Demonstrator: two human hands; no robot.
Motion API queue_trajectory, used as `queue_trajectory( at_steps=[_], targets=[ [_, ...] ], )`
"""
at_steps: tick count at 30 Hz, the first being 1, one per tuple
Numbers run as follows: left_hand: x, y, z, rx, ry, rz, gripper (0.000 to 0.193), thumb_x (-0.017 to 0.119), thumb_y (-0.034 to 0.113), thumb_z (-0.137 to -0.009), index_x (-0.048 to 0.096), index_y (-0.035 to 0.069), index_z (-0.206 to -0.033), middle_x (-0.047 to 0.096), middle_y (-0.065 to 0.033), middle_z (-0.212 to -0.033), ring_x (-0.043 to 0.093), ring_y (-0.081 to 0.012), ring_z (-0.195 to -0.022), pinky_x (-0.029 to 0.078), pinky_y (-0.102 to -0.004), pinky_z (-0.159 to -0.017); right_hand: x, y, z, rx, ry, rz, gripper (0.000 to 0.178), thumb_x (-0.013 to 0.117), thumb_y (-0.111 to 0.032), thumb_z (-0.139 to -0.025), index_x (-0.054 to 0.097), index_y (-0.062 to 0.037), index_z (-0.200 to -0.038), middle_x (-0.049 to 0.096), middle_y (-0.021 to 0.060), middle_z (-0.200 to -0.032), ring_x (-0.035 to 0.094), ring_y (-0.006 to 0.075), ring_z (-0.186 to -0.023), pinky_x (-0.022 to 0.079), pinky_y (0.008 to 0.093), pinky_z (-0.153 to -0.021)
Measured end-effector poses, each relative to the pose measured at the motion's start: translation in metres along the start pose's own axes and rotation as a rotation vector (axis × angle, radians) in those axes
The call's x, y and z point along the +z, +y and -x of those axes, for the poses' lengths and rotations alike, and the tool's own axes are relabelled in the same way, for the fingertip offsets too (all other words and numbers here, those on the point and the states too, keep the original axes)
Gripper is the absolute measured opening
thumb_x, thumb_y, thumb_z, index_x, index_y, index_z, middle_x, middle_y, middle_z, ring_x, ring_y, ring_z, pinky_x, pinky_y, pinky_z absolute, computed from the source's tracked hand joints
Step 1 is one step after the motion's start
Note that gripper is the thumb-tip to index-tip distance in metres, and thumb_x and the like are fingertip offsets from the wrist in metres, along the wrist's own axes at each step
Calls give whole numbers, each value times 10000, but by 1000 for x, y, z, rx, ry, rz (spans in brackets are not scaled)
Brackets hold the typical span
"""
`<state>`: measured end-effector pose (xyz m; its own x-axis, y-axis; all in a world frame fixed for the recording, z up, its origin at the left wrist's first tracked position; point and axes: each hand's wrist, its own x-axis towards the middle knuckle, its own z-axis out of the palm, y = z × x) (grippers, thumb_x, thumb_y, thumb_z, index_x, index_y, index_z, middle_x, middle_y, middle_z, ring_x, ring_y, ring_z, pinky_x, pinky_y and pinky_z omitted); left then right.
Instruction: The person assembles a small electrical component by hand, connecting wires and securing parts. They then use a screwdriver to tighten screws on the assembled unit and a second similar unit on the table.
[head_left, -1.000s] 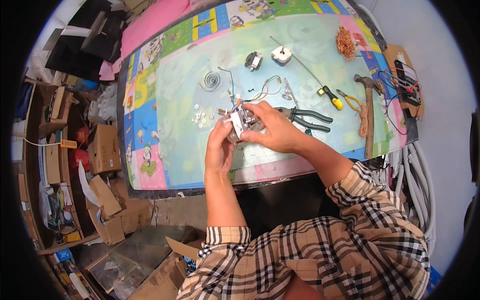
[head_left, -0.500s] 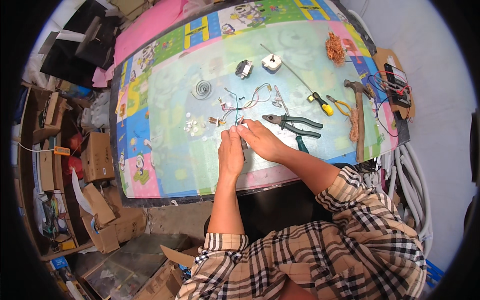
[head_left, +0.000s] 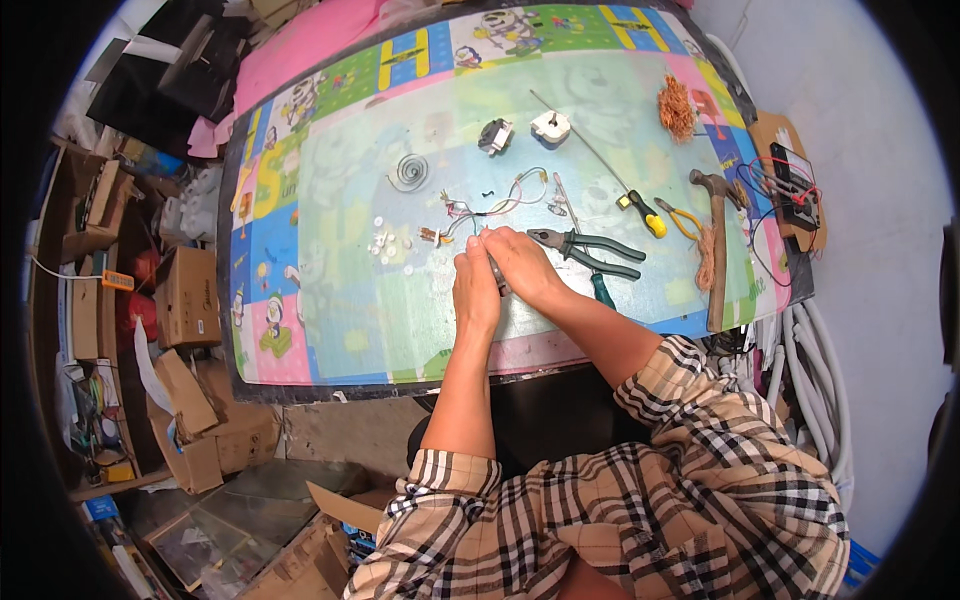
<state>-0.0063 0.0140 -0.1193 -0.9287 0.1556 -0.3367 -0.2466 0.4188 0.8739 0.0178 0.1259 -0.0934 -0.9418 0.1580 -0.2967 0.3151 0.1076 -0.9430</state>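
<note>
My left hand [head_left: 477,290] and my right hand [head_left: 526,268] meet near the table's front middle, thumbs and fingers pressed together. Thin wires [head_left: 477,222] run into the pinched fingertips; the gripped ends are hidden. Between my palms shows a sliver of a dark grey piece [head_left: 501,283], mostly covered. Just beyond lies a bundle of coloured wires [head_left: 515,203], with a small copper-coloured part [head_left: 431,236] at its left. Pliers with dark green handles [head_left: 590,250] rest right beside my right hand. A green-handled screwdriver [head_left: 602,290] lies partly under the pliers.
Small white pieces [head_left: 388,243] and a coiled spiral spring [head_left: 409,172] lie left. Farther back are a black-and-white block [head_left: 495,136] and a white part [head_left: 550,127]. At right: a yellow-black screwdriver [head_left: 648,214], yellow-handled pliers [head_left: 682,221], a hammer [head_left: 717,255], copper wire [head_left: 676,108] and a meter [head_left: 797,188].
The view has shifted slightly. My hands have closed in tighter and moved a little right, nearer the pliers. The teal wire that stood up beyond my fingertips now shows much less.
</note>
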Motion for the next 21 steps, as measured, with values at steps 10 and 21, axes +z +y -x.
queue_trajectory(
  at_steps=[10, 21],
  targets=[
    [0, 24, 1, -93, -6, 97, 740, 221, 568, -959, 588, -67, -870, 604, -150, -692, 596, -214, -580, 474, -333, -546, -3, -3, -13, 158, -8, -153, 670, 507, -473, -920, 502, 104, -1260, 558, 232, -1240, 521, 244, -1131, 372, 315, -985],
    [-3, 25, -1, -102, -94, 143, 778, 269, 645, -927, 627, -21, -742, 556, -81, -546, 533, -177, -442, 428, -305, -419, -20, -11, -18, 286, -277, -452, 292, 512, -267, -912, 641, -7, -936, 647, 110, -753, 600, 197, -574, 480, 333, -518]
  ],
)
